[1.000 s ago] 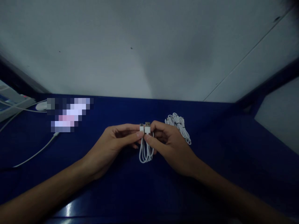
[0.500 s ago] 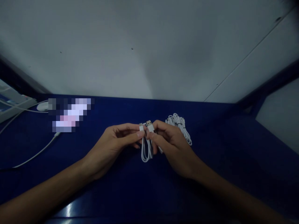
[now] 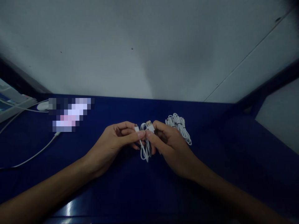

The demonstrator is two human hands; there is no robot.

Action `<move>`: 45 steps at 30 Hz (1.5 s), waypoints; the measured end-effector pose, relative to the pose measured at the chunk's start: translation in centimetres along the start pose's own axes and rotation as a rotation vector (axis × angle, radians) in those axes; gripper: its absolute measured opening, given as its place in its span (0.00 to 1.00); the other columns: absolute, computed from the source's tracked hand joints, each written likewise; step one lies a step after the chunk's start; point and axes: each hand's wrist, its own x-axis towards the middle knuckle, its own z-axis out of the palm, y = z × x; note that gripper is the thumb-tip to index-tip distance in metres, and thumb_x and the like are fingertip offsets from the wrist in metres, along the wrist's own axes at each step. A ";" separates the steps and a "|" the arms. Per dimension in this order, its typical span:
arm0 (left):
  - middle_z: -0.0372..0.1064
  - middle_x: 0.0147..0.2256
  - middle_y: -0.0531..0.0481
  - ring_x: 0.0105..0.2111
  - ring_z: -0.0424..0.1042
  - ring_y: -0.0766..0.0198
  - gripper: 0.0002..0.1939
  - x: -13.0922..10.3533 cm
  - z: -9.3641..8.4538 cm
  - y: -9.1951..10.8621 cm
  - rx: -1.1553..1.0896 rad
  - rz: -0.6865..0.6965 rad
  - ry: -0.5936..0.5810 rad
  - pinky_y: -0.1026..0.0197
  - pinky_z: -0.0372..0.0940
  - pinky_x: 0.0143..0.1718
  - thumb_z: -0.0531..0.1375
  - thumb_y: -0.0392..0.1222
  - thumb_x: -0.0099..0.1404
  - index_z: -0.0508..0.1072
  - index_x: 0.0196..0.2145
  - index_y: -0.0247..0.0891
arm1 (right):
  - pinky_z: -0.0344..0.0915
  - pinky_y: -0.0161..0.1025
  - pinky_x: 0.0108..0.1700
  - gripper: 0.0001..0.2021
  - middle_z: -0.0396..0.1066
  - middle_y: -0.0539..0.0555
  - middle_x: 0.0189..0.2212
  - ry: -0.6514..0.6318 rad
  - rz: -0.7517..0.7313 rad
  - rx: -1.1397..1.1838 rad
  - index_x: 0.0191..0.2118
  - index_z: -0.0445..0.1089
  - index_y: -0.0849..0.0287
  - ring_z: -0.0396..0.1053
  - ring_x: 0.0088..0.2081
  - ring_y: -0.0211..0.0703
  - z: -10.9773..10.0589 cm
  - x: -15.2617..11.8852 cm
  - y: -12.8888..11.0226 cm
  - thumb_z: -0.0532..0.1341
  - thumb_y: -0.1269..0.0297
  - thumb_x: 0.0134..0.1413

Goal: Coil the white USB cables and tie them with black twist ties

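A coiled white USB cable hangs in loops between my two hands, above the blue table. My left hand pinches the cable near its smaller plug, which sticks up past the fingertips. The larger USB-A plug, its metal end up, is gripped by my right hand between thumb and forefinger. Both thumbs almost meet in front of the coil. Some of the loops are hidden behind my fingers. Just beyond my right hand lies a pile of bundled white cables with dark ties.
At the left on the blue table lies a pixelated, bright object with a white cord plugged into it. A white rounded item rests beside it. A pale wall rises behind the table.
The smaller plug in my left hand has shifted left and tilted, away from the USB-A plug. The loops have narrowed and a bend of cable now shows between the plugs.
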 end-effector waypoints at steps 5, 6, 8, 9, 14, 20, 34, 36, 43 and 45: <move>0.81 0.33 0.49 0.32 0.76 0.65 0.04 0.0 0.3 0.3 0.023 0.018 0.036 0.64 0.70 0.36 0.75 0.39 0.65 0.84 0.35 0.38 | 0.65 0.40 0.33 0.20 0.74 0.48 0.26 0.024 -0.068 -0.071 0.35 0.71 0.55 0.71 0.28 0.39 0.0 -0.1 0.1 0.54 0.54 0.81; 0.81 0.33 0.48 0.32 0.77 0.65 0.04 0.1 0.3 0.3 0.028 0.018 0.038 0.64 0.71 0.36 0.74 0.39 0.66 0.85 0.36 0.38 | 0.66 0.40 0.34 0.21 0.74 0.49 0.27 0.026 -0.079 -0.063 0.36 0.73 0.55 0.71 0.28 0.40 0.0 -0.1 0.1 0.52 0.54 0.81; 0.83 0.34 0.47 0.33 0.79 0.63 0.04 0.1 0.3 0.2 0.030 0.010 0.035 0.63 0.73 0.37 0.74 0.40 0.66 0.86 0.37 0.38 | 0.67 0.41 0.36 0.23 0.75 0.50 0.29 0.019 -0.092 -0.030 0.37 0.75 0.55 0.73 0.31 0.41 0.0 -0.1 0.2 0.49 0.54 0.82; 0.83 0.35 0.46 0.34 0.80 0.63 0.04 0.1 0.2 0.2 0.025 0.002 0.033 0.63 0.73 0.38 0.74 0.41 0.67 0.86 0.37 0.38 | 0.67 0.42 0.37 0.24 0.76 0.51 0.30 0.011 -0.091 -0.006 0.38 0.76 0.56 0.74 0.32 0.42 0.0 -0.1 0.3 0.47 0.54 0.82; 0.85 0.38 0.45 0.38 0.83 0.63 0.06 0.1 0.1 0.2 -0.049 -0.018 0.027 0.65 0.76 0.43 0.75 0.41 0.67 0.88 0.42 0.39 | 0.68 0.42 0.35 0.27 0.78 0.53 0.31 -0.013 -0.019 0.120 0.40 0.77 0.57 0.73 0.31 0.43 -0.1 0.0 0.3 0.45 0.53 0.82; 0.86 0.44 0.43 0.41 0.83 0.61 0.10 0.0 0.3 0.4 -0.070 0.024 -0.007 0.61 0.78 0.47 0.72 0.42 0.71 0.88 0.49 0.40 | 0.69 0.39 0.32 0.23 0.79 0.55 0.34 -0.050 -0.019 0.300 0.41 0.77 0.57 0.76 0.33 0.43 -0.5 0.5 0.3 0.48 0.56 0.81; 0.85 0.40 0.45 0.40 0.84 0.60 0.08 0.0 0.4 0.5 -0.005 0.053 -0.028 0.60 0.78 0.47 0.72 0.40 0.70 0.87 0.46 0.38 | 0.70 0.41 0.43 0.28 0.76 0.52 0.27 -0.044 0.015 0.275 0.28 0.77 0.56 0.75 0.34 0.43 -0.5 0.7 0.3 0.51 0.55 0.81; 0.85 0.38 0.45 0.38 0.83 0.61 0.06 0.0 0.4 0.5 0.000 0.044 -0.001 0.63 0.77 0.44 0.73 0.41 0.69 0.87 0.42 0.37 | 0.70 0.41 0.42 0.27 0.77 0.52 0.30 -0.068 0.009 0.276 0.30 0.78 0.56 0.75 0.35 0.42 -0.5 0.6 0.2 0.50 0.58 0.81; 0.85 0.37 0.44 0.37 0.85 0.58 0.07 -0.1 0.2 0.5 0.028 0.017 0.058 0.62 0.79 0.43 0.75 0.40 0.66 0.85 0.40 0.36 | 0.69 0.42 0.42 0.26 0.75 0.51 0.30 -0.071 -0.012 0.152 0.27 0.76 0.56 0.73 0.34 0.41 -0.3 0.5 -0.4 0.51 0.63 0.78; 0.86 0.38 0.44 0.37 0.85 0.59 0.08 -0.2 0.1 0.4 0.061 0.031 0.061 0.63 0.78 0.42 0.75 0.40 0.66 0.86 0.42 0.37 | 0.68 0.43 0.43 0.27 0.74 0.51 0.32 -0.077 -0.003 0.095 0.25 0.75 0.56 0.73 0.35 0.41 -0.3 0.5 -0.4 0.51 0.63 0.78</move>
